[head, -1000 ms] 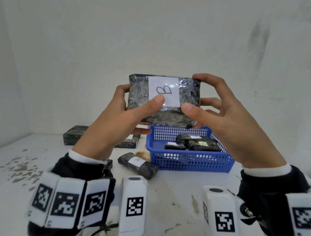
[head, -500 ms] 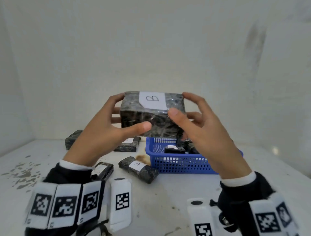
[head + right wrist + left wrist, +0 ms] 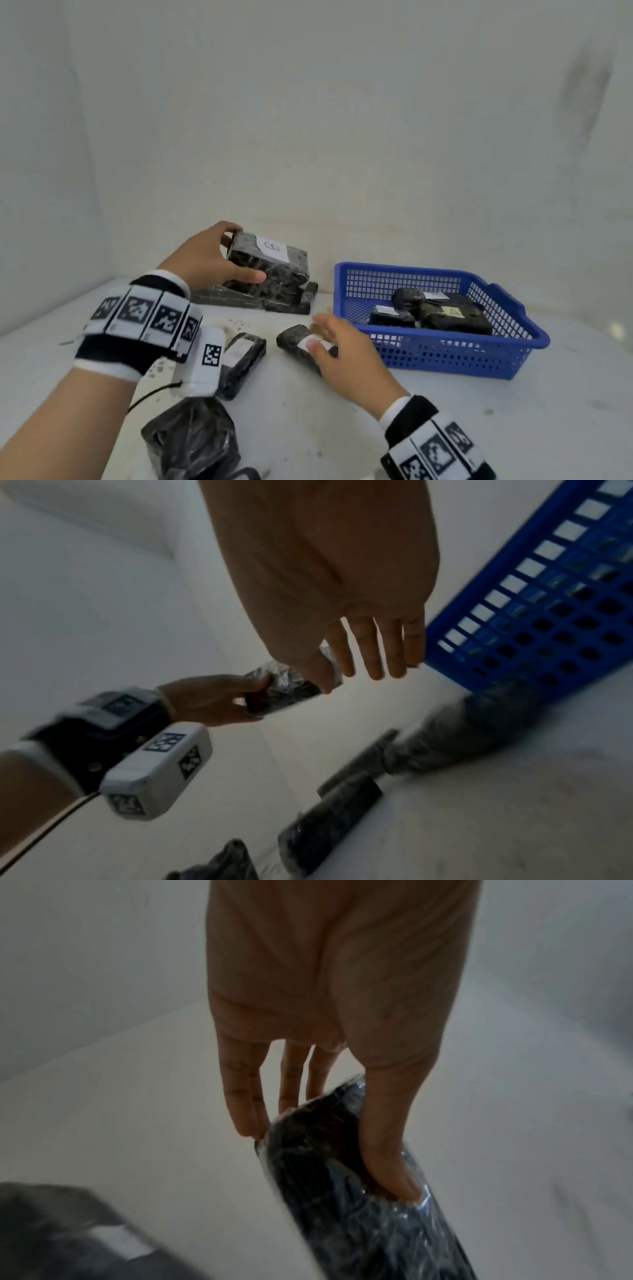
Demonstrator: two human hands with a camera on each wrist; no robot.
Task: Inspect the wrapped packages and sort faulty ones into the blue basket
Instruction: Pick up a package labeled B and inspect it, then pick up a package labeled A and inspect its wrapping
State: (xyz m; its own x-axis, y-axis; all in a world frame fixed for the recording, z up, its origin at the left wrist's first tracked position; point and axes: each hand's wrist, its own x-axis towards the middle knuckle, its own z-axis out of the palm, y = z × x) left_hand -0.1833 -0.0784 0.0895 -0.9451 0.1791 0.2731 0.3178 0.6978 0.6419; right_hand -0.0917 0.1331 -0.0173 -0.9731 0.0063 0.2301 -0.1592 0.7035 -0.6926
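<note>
The dark wrapped package labelled B (image 3: 270,263) is at the back left, resting on flat packages (image 3: 260,301). My left hand (image 3: 239,255) grips its left end, thumb in front and fingers behind; the left wrist view shows the same grip (image 3: 325,1156) on that package (image 3: 342,1177). My right hand (image 3: 317,334) is open with straight fingers (image 3: 369,664), just over a small labelled package (image 3: 291,339) on the table. Whether it touches is unclear. The blue basket (image 3: 445,353) stands to the right and holds 3 dark packages (image 3: 452,313).
Another wrapped package (image 3: 243,359) lies beside my left wrist. A crumpled dark package (image 3: 191,442) sits near the front edge. White walls close the back and left. The basket wall (image 3: 548,601) is close to my right fingers.
Both hands held the B package up before me. Now the left hand alone has lowered it to the back-left stack. The right hand let go and dropped toward the small package.
</note>
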